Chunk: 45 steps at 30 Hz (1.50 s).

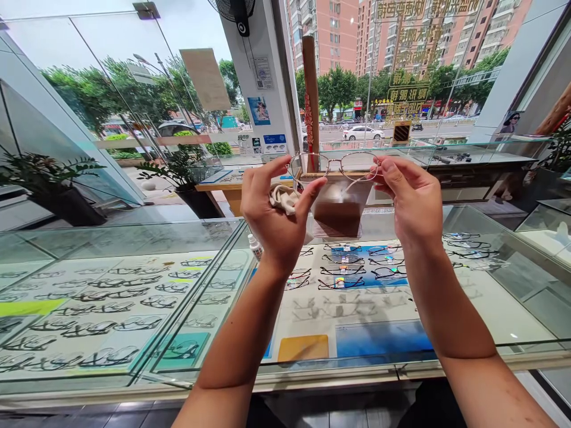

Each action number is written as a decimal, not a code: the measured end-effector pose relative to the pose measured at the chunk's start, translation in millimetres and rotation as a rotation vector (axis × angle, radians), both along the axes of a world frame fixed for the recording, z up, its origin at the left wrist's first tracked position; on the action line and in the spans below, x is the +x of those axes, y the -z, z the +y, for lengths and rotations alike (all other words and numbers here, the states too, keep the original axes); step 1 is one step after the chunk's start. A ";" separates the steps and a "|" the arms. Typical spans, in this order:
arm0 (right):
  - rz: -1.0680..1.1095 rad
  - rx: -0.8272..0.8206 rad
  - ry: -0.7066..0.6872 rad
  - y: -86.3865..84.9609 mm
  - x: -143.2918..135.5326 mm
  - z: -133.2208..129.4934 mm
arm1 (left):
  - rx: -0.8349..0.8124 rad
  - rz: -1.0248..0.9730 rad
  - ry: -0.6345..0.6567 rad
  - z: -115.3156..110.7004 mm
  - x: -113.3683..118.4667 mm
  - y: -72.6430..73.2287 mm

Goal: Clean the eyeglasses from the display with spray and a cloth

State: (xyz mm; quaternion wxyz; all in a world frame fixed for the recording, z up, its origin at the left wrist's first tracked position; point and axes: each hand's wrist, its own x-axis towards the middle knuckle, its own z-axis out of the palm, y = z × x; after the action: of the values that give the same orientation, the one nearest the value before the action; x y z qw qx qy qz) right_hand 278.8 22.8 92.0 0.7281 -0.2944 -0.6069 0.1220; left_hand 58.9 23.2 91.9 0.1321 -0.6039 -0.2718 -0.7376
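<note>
Forearms (243, 324) nearest; eyeglasses (334, 160) at twelve, long axis nine-to-three; left hand (279, 229) pinching nine-o'clock rim, cloth (284, 199) in palm; right hand (417, 205) pinching three-o'clock end; neither nearer.

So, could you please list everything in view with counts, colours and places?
Glass display cases: several, clear, lower half
Displayed eyeglasses: many, mostly dark, inside the cases
Held eyeglasses: one pair, metallic, centre
Crumpled cloth: one, off-white, left of centre
Bottle: one, white, left of centre
Card: one, orange-yellow, bottom centre
Potted plants: at least two, green, left
Fan: one, black, top
Posters: several, mixed colours, upper middle
Wooden post: at least one, brown, upper middle
Car: at least one, white, outside
Trees: several, green, outside
Buildings: several, pinkish, outside
Left hand: one, bare, around the cloth, at the glasses' left rim
Right hand: one, bare, pinching the glasses' right end
</note>
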 end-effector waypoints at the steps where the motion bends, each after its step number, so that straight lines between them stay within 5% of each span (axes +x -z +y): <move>1: 0.012 -0.008 -0.009 -0.9 -0.1 -1.7 | -0.006 0.005 -0.009 -0.8 0.7 0.1; 15: 0.035 0.026 -0.063 -1.6 0.3 -6.2 | -0.010 0.046 -0.011 7.4 -0.5 1.0; 20: 0.019 0.131 -0.074 -0.7 -2.3 -6.7 | 0.058 -0.003 0.065 6.9 1.9 1.2; 29: 0.043 0.120 -0.104 -5.2 -10.2 -17.1 | -0.110 -0.043 0.224 6.0 1.5 8.9; 37: 0.044 0.168 -0.157 -3.4 -9.6 -16.0 | 0.089 -0.022 0.128 3.8 6.5 3.5; 45: 0.098 0.025 -0.123 -5.4 -9.7 -12.6 | 0.007 -0.043 0.313 18.7 7.9 9.0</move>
State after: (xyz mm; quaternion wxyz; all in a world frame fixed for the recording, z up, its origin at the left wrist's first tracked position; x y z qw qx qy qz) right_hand 269.1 10.2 97.3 0.7516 -0.2411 -0.5891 0.1730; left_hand 66.8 42.0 82.9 0.0118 -0.6225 -0.1746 -0.7628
